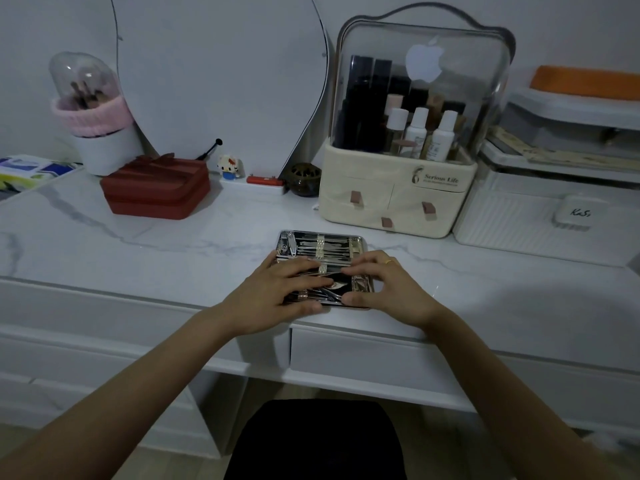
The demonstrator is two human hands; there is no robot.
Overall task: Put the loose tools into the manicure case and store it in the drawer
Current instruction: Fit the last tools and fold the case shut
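Directly under both hands [284,289]: open manicure case [320,249].

A red pouch [156,192] lies left of a cream cosmetics organizer [394,195] on the marble tabletop [104,244]

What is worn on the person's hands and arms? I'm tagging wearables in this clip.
Both forearms are bare, with no sleeves, watch or bracelet in view. The right hand wears a thin gold ring on one finger. The left hand shows no jewellery.
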